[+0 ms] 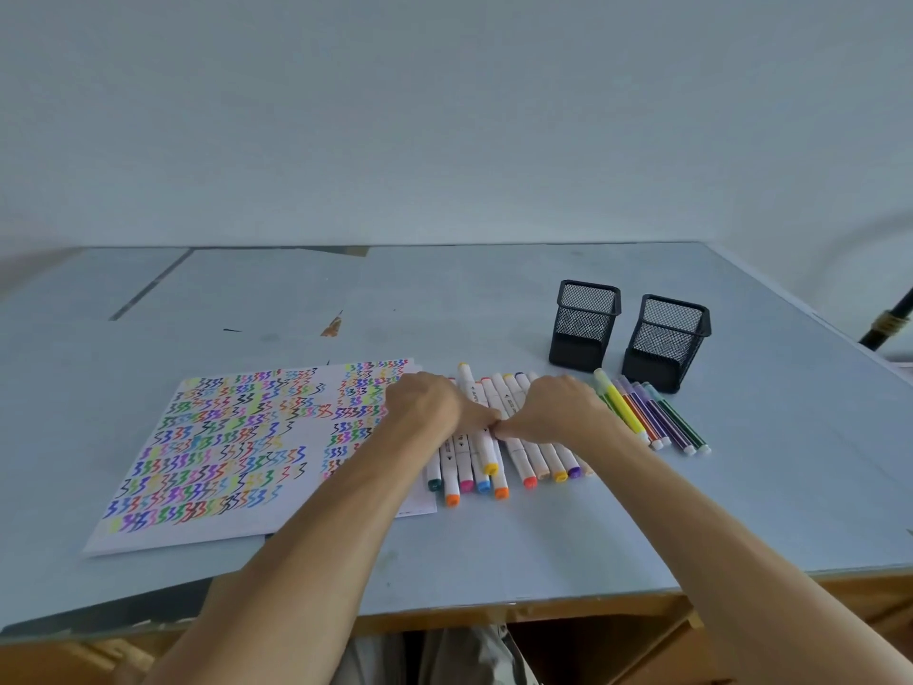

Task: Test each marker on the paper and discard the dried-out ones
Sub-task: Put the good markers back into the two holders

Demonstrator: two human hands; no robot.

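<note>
Markers: a row of thick white markers [499, 437] lies side by side on the tabletop [494, 546], coloured caps toward the person, probably so each colour reads at a glance and none rolls off.
Paper: the paper [212, 452] sits just left of the row, its right edge touching or slipping under the nearest markers; it is nearly filled with coloured zigzags, so many tests seem done and little bare space is left.
Left hand: the left hand [430, 407] rests on top of the row, knuckles up, thumb pointing inward. Whether its grip closes on a marker cannot be told.
Right hand: the right hand [558, 407] mirrors it, thumb tip meeting the left thumb over the middle of the row. Its grip is likewise hidden.
Thin pens: a fan of thin pens [652, 412] lies right of the row, possibly a separate batch.
Mesh cups: two black mesh cups [627, 328] stand behind, near the pens, apparently for sorting keepers from rejects.
</note>
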